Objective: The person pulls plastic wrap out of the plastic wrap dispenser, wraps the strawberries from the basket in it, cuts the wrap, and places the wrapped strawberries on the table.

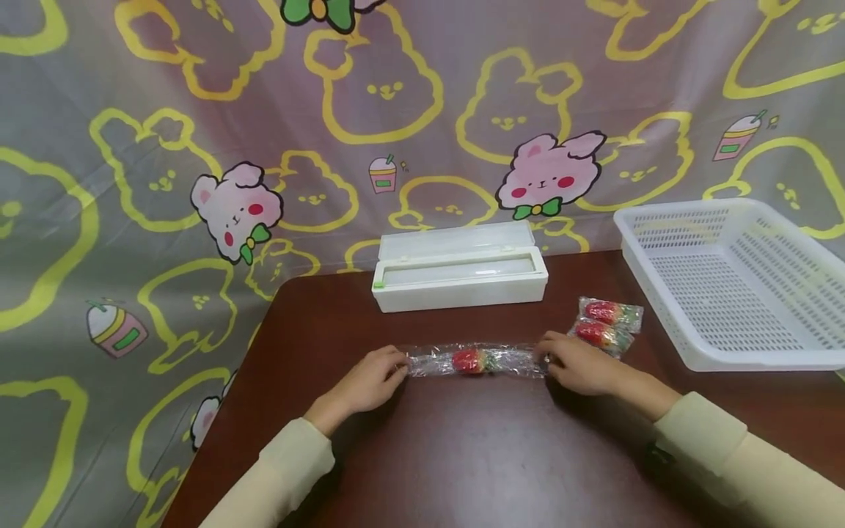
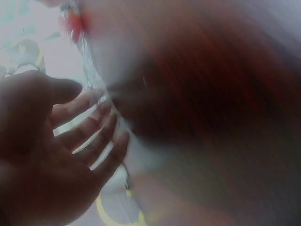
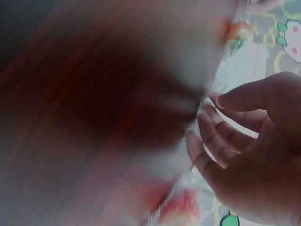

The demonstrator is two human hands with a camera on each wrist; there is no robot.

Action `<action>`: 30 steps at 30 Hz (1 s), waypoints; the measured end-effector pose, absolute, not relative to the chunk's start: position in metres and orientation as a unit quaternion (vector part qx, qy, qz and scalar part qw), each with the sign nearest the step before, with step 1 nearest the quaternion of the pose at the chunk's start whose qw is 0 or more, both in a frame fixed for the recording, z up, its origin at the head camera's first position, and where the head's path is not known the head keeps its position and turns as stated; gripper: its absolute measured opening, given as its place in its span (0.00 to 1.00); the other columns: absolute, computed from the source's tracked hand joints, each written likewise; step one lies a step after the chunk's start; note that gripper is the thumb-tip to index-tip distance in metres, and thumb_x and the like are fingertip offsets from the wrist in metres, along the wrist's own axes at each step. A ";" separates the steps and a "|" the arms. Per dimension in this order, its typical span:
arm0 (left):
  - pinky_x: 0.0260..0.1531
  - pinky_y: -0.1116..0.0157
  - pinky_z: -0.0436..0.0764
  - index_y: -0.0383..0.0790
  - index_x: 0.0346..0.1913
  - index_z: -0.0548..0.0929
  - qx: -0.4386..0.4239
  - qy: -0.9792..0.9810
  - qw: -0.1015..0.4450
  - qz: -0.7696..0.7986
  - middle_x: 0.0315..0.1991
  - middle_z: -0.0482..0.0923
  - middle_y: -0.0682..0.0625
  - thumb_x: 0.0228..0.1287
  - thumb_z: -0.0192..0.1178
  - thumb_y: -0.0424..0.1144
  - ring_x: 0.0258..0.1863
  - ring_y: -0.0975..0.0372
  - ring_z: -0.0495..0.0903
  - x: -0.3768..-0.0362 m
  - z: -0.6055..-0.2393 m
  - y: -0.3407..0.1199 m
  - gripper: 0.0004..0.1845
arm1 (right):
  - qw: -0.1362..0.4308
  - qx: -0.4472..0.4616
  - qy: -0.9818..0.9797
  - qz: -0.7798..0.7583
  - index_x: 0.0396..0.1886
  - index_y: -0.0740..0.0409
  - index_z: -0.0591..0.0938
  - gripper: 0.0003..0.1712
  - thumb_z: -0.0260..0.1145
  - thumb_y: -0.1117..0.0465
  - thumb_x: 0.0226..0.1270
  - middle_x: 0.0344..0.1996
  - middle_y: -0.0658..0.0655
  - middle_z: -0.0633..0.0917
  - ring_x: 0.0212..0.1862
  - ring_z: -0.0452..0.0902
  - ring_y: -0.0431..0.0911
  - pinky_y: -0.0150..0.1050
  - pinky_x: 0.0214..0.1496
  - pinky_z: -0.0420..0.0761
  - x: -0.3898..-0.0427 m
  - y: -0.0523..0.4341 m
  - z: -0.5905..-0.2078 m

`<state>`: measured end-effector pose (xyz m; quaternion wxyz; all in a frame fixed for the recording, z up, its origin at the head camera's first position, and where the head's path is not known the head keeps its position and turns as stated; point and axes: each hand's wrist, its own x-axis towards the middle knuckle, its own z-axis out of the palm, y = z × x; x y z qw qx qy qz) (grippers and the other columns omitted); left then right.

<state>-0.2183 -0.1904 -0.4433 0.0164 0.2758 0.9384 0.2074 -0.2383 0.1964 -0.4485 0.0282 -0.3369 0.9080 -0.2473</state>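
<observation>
The fingers (image 1: 396, 364) of the left hand (image 1: 367, 383) pinch one twisted end of a strip of cling film (image 1: 432, 362), and the fingers (image 1: 545, 353) of the right hand (image 1: 576, 364) pinch the other end, so the film lies stretched flat between them on the dark brown surface (image 1: 475, 455). Midway between the two sets of fingers a toy strawberry (image 1: 470, 360) sits rolled inside the film; holding both ends seems to keep the wrap tight round it. The left wrist view shows the fingertips (image 2: 106, 110) meeting the film's end, though it is blurred; the right wrist view shows those fingers (image 3: 211, 123) curled on the bunched film likewise.

Just beyond the right fingers, nearly touching the back of that hand, lie two wrapped strawberries (image 1: 607, 323), one against the other. Farther out on that side stands a white perforated basket (image 1: 686, 345), its rim overhanging the surface's edge. Beyond the film, well apart from both hands, rests a white cling-film dispenser box (image 1: 459, 282) with its lid raised. A bunny-print cloth (image 1: 165, 183) hangs behind. Nothing lies between the fingers and the basket except the wrapped pair.
</observation>
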 end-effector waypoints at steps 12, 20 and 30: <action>0.48 0.57 0.82 0.37 0.48 0.86 0.331 0.931 -0.005 0.153 0.45 0.81 0.49 0.67 0.67 0.34 0.46 0.58 0.81 -0.228 -0.443 -0.175 0.09 | -0.120 -0.392 0.910 -0.069 0.33 0.56 0.83 0.10 0.76 0.62 0.53 0.30 0.51 0.77 0.32 0.76 0.48 0.46 0.29 0.78 -0.233 0.183 -0.452; 0.41 0.60 0.84 0.36 0.45 0.86 0.292 0.926 -0.008 0.239 0.39 0.87 0.48 0.73 0.59 0.30 0.37 0.63 0.84 -0.236 -0.437 -0.181 0.06 | 0.003 -0.336 0.915 -0.223 0.39 0.58 0.85 0.05 0.70 0.67 0.64 0.32 0.48 0.85 0.35 0.79 0.41 0.47 0.40 0.83 -0.246 0.195 -0.436; 0.44 0.55 0.84 0.39 0.45 0.84 0.249 0.949 -0.020 0.192 0.40 0.86 0.47 0.75 0.56 0.32 0.42 0.57 0.85 -0.259 -0.452 -0.175 0.06 | -0.009 -0.305 0.920 -0.246 0.35 0.59 0.82 0.02 0.65 0.69 0.66 0.27 0.49 0.82 0.32 0.78 0.44 0.45 0.35 0.81 -0.271 0.182 -0.451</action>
